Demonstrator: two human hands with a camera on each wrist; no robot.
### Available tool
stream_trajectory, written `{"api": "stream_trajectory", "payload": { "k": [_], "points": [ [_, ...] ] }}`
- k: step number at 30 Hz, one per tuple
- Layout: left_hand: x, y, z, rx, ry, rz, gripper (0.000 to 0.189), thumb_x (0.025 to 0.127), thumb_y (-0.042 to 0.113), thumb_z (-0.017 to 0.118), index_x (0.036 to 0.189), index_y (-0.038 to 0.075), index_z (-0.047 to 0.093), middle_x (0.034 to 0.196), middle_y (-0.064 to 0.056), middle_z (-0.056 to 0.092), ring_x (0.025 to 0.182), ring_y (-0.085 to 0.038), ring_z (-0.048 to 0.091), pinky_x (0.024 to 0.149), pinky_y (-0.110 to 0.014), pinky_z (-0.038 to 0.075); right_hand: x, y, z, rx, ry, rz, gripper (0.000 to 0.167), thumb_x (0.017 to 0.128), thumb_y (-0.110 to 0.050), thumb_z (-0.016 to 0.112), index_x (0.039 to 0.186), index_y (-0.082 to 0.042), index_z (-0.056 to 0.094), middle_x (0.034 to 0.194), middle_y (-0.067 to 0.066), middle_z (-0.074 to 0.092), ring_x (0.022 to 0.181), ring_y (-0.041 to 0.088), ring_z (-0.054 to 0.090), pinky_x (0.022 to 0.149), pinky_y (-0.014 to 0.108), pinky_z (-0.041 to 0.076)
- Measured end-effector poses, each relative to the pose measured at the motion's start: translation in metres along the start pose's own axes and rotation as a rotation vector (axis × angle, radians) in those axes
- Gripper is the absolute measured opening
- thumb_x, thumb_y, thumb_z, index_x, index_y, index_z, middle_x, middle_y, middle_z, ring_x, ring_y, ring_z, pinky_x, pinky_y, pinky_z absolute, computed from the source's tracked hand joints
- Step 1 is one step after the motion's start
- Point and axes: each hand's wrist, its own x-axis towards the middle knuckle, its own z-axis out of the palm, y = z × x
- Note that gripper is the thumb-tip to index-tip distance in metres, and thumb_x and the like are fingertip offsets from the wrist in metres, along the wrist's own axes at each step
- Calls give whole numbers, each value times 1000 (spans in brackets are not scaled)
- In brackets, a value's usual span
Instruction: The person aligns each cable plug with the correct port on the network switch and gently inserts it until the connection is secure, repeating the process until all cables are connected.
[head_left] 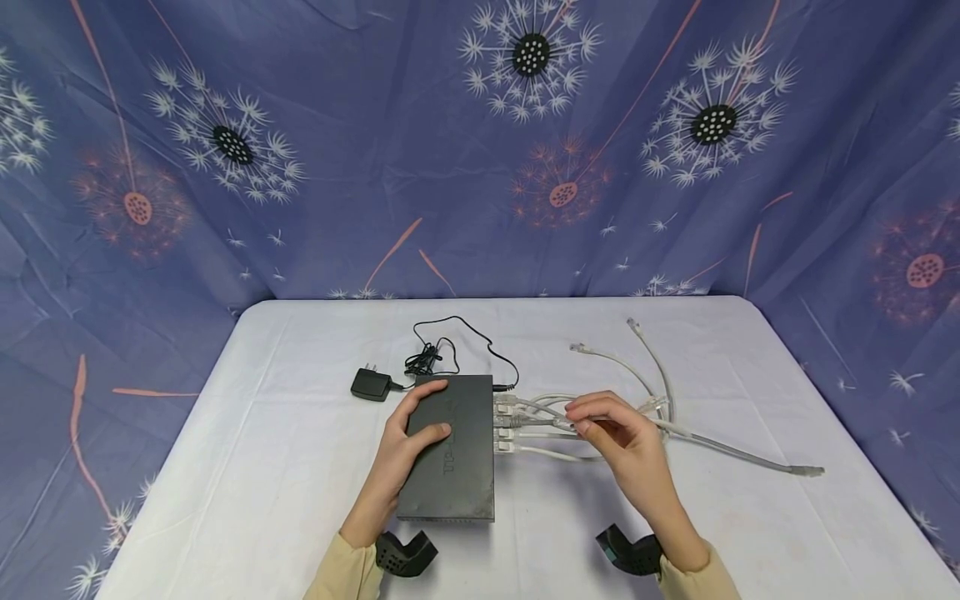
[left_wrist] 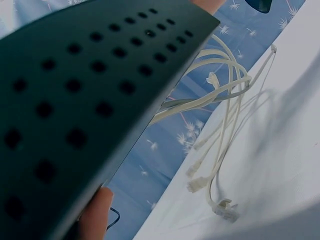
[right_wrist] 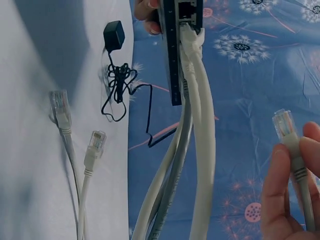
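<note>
A black network switch (head_left: pixel 468 483) is tilted above the white table, its port side to the right. My left hand (head_left: pixel 405 446) grips it by its left side, thumb on the broad face. Several network cables (right_wrist: pixel 204 150) in white and grey are plugged into that port side. An open port (right_wrist: pixel 187 10) shows beside a plugged-in connector in the right wrist view. My right hand (head_left: pixel 626 437) pinches the clear-tipped plug (right_wrist: pixel 285 124) of a network cable between thumb and fingers. This plug is apart from the switch, pointing away from the hand.
A black power adapter (head_left: pixel 371 384) lies behind the switch at left, its bundled cord (head_left: pixel 424 360) running to the switch's far right corner. Loose cable ends (head_left: pixel 581 347) lie at the back right, and a grey plug (head_left: pixel 806 471) lies far right. A patterned blue cloth (head_left: pixel 390 167) hangs behind the table.
</note>
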Motion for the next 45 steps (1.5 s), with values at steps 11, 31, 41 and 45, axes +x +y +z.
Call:
{"api": "stream_trajectory", "payload": {
  "k": [11, 31, 41, 45],
  "points": [
    [1, 1, 0, -16, -2, -4, 55, 81, 1, 66, 132, 18, 57, 136, -4, 47, 115, -27, 43, 96, -42, 31, -3, -3, 6, 21, 26, -85, 18, 85, 20, 56, 94, 8, 64, 99, 14, 62, 85, 16, 60, 72, 22, 49],
    [1, 2, 3, -16, 6, 24, 55, 80, 0, 66, 132, 16, 57, 136, -4, 47, 117, -26, 43, 97, -43, 30, -13, -7, 20, 42, -105, 32, 16, 87, 14, 58, 98, 8, 67, 102, 17, 63, 82, 20, 62, 69, 29, 53],
    [1, 3, 3, 3, -2, 11, 54, 82, 3, 66, 133, 19, 57, 137, -3, 47, 117, -25, 43, 97, -43, 28, -18, -5, 26, 22, -143, 55, 25, 80, 15, 66, 102, 2, 68, 105, 11, 62, 91, 25, 61, 75, 30, 52],
    [1, 4, 3, 0, -3, 13, 54, 82, 3, 66, 133, 18, 56, 137, -4, 46, 117, -25, 43, 97, -43, 29, -18, -4, 30, 14, -135, 63, 27, 78, 15, 69, 101, 1, 69, 103, 9, 63, 87, 22, 62, 74, 31, 53]
  ]
}}
